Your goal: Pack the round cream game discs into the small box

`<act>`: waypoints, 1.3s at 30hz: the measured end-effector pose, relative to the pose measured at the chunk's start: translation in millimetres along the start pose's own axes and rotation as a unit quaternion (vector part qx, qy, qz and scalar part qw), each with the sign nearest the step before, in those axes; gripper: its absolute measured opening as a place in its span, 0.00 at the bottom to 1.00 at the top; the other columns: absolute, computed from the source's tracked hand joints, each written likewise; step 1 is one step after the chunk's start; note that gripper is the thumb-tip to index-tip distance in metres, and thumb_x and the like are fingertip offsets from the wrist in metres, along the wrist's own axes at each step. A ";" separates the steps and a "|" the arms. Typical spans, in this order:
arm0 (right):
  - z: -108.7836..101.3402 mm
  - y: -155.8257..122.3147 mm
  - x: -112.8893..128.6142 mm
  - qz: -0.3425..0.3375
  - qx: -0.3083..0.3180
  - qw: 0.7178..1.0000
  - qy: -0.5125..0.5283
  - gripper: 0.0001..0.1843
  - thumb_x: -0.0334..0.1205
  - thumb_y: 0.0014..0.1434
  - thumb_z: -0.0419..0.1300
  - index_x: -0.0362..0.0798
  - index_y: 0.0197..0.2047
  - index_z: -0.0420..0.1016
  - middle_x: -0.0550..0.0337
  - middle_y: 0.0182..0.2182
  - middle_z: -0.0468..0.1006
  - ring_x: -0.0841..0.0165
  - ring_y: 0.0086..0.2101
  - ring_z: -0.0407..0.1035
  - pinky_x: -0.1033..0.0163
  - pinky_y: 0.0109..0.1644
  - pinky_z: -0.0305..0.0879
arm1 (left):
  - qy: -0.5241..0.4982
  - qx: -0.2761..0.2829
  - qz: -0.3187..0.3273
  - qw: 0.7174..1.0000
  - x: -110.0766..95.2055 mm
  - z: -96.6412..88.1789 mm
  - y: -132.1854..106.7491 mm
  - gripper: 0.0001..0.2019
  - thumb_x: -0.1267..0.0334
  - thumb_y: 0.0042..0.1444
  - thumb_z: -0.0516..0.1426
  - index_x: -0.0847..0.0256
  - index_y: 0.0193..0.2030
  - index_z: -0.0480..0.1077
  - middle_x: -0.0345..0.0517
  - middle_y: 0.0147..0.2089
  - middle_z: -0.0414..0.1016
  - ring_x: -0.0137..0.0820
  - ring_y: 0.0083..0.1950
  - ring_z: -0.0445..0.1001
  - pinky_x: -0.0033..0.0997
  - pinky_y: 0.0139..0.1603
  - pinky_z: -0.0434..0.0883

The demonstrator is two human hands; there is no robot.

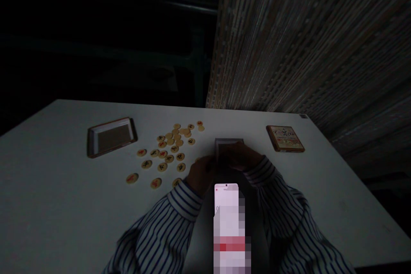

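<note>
The scene is very dim. My left hand [199, 174] and my right hand [241, 156] meet over a small grey box-like thing [228, 143] on the white table [58, 205]; the fingers curl round its near side, and I cannot make out exactly what it is. Several round pale game pieces [170, 150] with red or black marks lie scattered just left of my hands. Both arms wear blue-striped sleeves. A lit phone screen [226, 222] stands upright in front of my chest, between my forearms.
An open box tray [111, 136] with a dark inside lies at the left. A flat square box lid [285, 138] with a picture lies at the right. A woven-textured wall [305, 38] rises behind the table on the right; the left background is dark.
</note>
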State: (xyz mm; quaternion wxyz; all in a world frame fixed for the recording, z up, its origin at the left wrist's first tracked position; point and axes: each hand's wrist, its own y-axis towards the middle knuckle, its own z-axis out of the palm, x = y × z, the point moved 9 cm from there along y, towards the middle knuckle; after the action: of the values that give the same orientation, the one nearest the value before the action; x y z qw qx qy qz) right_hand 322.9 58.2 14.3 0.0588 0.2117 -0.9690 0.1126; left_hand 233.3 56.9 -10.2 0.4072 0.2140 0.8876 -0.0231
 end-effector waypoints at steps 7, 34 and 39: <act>-20.5 -11.0 -13.7 0.029 -0.023 0.997 -0.071 0.10 0.37 0.53 0.51 0.48 0.35 0.73 0.55 0.33 0.76 0.65 0.35 0.69 0.64 0.34 0.57 | -0.007 0.001 -0.011 1.000 0.8 -1.9 0.1 0.14 0.63 0.49 0.51 0.59 0.42 0.70 0.45 0.40 0.75 0.34 0.40 0.73 0.34 0.43 0.69; -29.8 -22.4 -29.1 0.094 -0.029 0.992 -0.083 0.12 0.38 0.55 0.49 0.47 0.38 0.72 0.51 0.33 0.76 0.65 0.33 0.69 0.64 0.33 0.57 | -0.027 -0.031 -0.003 0.999 2.8 -8.1 -1.9 0.11 0.62 0.49 0.52 0.62 0.37 0.71 0.44 0.33 0.75 0.28 0.31 0.73 0.28 0.32 0.70; -31.8 -24.4 -27.9 0.085 -0.034 0.992 -0.081 0.12 0.38 0.55 0.48 0.47 0.38 0.71 0.53 0.33 0.76 0.66 0.33 0.69 0.65 0.33 0.58 | -0.037 -0.058 0.004 0.998 0.7 -19.5 -3.5 0.11 0.61 0.49 0.52 0.62 0.37 0.71 0.44 0.33 0.75 0.28 0.32 0.72 0.28 0.34 0.70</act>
State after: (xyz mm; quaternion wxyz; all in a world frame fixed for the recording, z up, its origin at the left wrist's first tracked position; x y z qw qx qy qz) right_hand 360.5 55.5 45.3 -0.0228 0.1351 -0.9884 0.0662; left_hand 217.6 58.2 1.9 0.4519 0.1926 0.8707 0.0217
